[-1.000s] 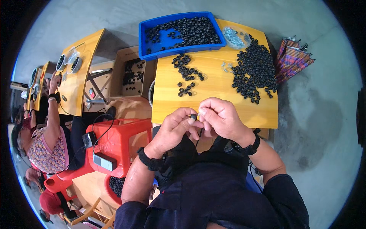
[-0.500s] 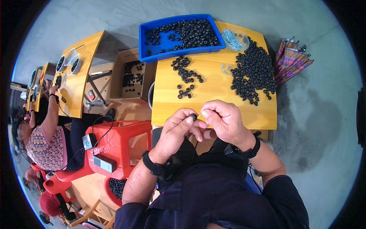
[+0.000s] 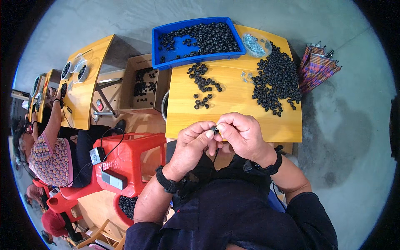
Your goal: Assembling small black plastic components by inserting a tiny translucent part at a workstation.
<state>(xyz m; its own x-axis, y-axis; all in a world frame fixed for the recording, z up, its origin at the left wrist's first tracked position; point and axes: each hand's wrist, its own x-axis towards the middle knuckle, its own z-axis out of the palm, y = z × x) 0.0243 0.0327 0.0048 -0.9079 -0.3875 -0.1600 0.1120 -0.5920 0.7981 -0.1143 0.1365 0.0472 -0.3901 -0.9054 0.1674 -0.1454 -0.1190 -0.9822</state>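
Note:
My left hand (image 3: 192,141) pinches a small black round part (image 3: 214,129) between thumb and fingertips, just off the table's near edge. My right hand (image 3: 245,135) has its thumb and forefinger pressed together against that part; the small shiny piece in its pinch is mostly hidden. On the yellow table (image 3: 233,100), loose black round parts (image 3: 202,81) lie in a scattered group beyond my left hand. A large heap of the same parts (image 3: 273,81) spreads at the right, with a few small clear pieces (image 3: 246,76) beside it.
A blue tray (image 3: 200,61) of black parts stands at the table's far edge, beside a clear tub (image 3: 255,45) of pale blue pieces. A plaid umbrella (image 3: 317,68) is at the right. Left are a cardboard box (image 3: 127,89), a red stool (image 3: 129,160) and a person (image 3: 52,162) at another table.
My right hand has moved left, bringing its fingertips from beside the black part to touching it. The left hand has turned slightly toward it.

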